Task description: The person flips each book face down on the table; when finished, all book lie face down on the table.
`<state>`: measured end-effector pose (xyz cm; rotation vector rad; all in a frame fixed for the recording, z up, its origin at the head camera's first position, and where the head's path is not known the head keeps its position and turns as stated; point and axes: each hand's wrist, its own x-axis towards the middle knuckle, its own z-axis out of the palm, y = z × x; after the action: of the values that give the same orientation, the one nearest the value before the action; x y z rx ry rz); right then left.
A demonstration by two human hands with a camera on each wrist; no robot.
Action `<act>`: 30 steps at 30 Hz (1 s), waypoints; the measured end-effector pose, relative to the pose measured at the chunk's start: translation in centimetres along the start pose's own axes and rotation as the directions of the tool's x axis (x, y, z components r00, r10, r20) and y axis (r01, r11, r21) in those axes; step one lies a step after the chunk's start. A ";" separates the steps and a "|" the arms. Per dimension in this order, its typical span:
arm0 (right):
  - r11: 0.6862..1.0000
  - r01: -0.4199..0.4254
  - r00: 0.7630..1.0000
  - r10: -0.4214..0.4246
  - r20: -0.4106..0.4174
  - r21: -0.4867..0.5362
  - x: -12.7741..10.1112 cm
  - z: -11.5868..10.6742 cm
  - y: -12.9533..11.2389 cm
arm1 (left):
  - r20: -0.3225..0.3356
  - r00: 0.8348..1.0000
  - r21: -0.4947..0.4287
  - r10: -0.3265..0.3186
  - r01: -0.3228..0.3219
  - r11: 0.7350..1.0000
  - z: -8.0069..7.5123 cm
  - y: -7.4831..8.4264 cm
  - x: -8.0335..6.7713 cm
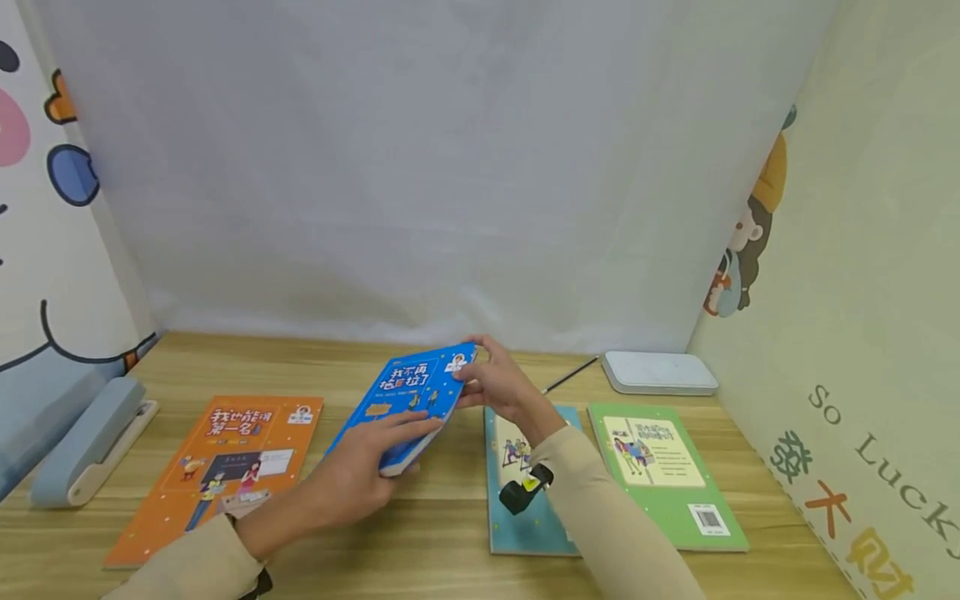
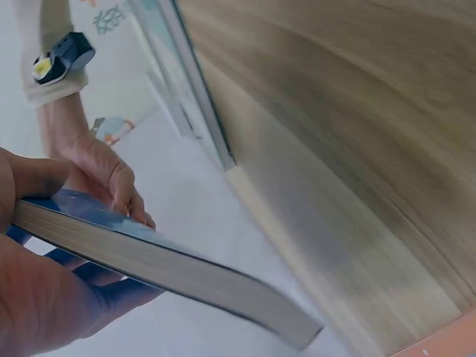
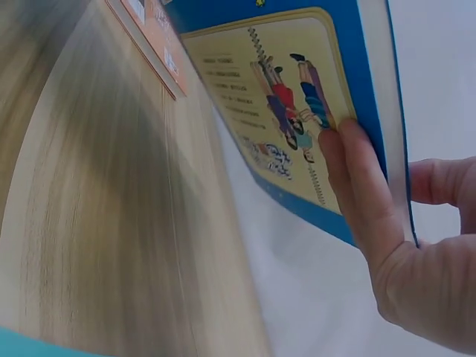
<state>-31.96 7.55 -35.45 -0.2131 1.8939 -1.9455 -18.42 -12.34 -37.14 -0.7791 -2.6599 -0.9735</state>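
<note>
Desk (image 1: 442, 533): wood-grained. Orange book (image 1: 225, 471): lay flat at the near left, front cover up. Teal book (image 1: 504, 467): lay flat right of centre, partly hidden by the right sleeve (image 1: 615, 508). Green book (image 1: 667, 475): lay flat just beside it, barcode side up. Left hand (image 1: 363, 462): was partly closed, gripping the near end of the blue book (image 1: 408, 387) between thumb and fingers. Right hand (image 1: 498, 383): was likewise partly closed, pinching the far end, thumb on front, fingers on back. The blue book was held tilted above the desk's middle. Stapler (image 1: 90, 446): stood at the left. Pen or pencil (image 1: 572, 374): lay beyond the teal book. Pale box (image 1: 660, 372): lay far right, its inside hidden from me. Pale cloth (image 1: 450, 183): hung behind.
</note>
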 end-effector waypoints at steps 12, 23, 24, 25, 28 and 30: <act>0.998 0.001 1.000 -0.002 -0.024 -0.066 -0.6 0.7 -0.8 | 0.011 1.000 -0.252 -0.028 0.030 0.967 -1.8 -1.3 0.7; 0.998 -0.014 1.000 0.013 -0.016 -0.063 -0.7 0.9 -0.4 | -0.032 0.997 -0.290 -0.070 0.058 0.955 -1.9 -2.0 0.3; 0.998 -0.017 1.000 0.016 -0.015 -0.062 -0.7 0.8 -0.3 | -0.038 0.997 -0.291 -0.069 0.056 0.955 -1.9 -2.1 0.2; 0.998 -0.021 1.000 0.020 -0.014 -0.059 -0.7 0.8 -0.3 | -0.044 0.997 -0.292 -0.069 0.053 0.955 -2.0 -2.1 0.2; 0.999 -0.025 1.000 0.025 -0.006 -0.035 -0.7 0.8 -0.2 | -0.066 0.996 -0.305 -0.064 0.041 0.952 -2.1 -2.1 0.2; 1.000 -0.026 1.000 0.026 -0.002 -0.006 -0.6 0.8 -0.2 | -0.082 0.995 -0.324 -0.063 0.034 0.945 -2.2 -2.0 0.2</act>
<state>-31.12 7.05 -35.05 -0.1875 1.8950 -1.9235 -19.66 -15.01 -36.46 -0.7117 -2.4837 -1.4464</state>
